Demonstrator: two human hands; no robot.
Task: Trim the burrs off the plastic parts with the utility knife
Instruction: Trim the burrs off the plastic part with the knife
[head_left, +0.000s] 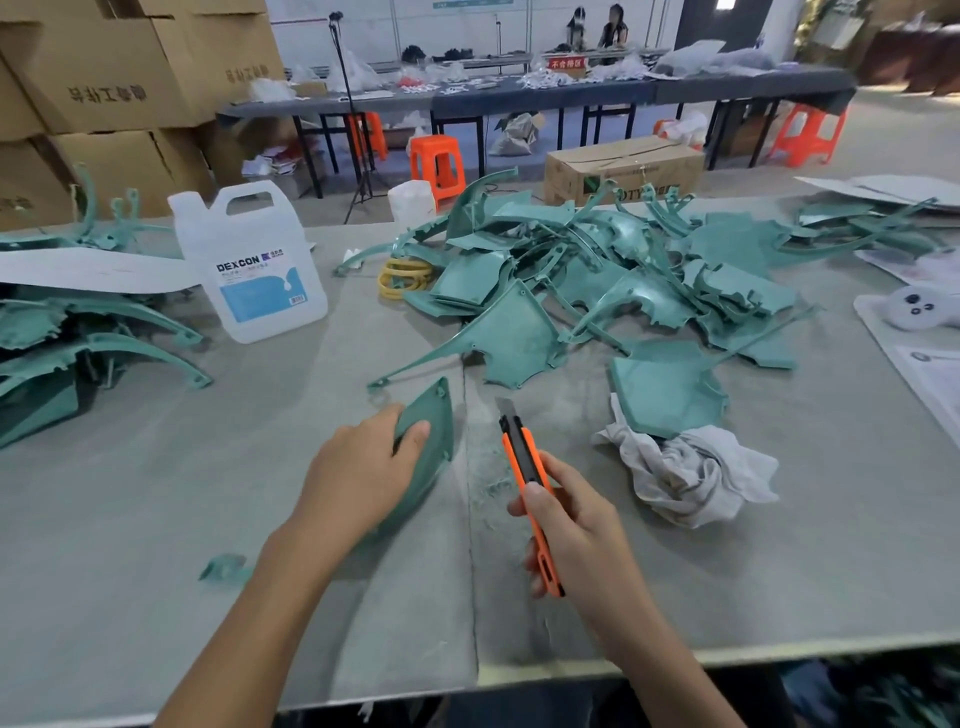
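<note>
1. The right hand (569, 525) has its fingers curled round the orange utility knife (530, 478), long axis running away from the person, blade pointing up-left.
2. The left hand (363, 475) grips a teal plastic part (434, 431) standing on edge on the grey surface (779, 571), just left of the blade.

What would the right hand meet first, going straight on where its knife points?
Beyond the utility knife tip, likely the large triangular teal panel lying just ahead; depth is uncertain.

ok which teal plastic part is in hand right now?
The flat triangular teal plastic panel gripped by the left hand, left of the orange utility knife; the others lie loose in piles.
</note>
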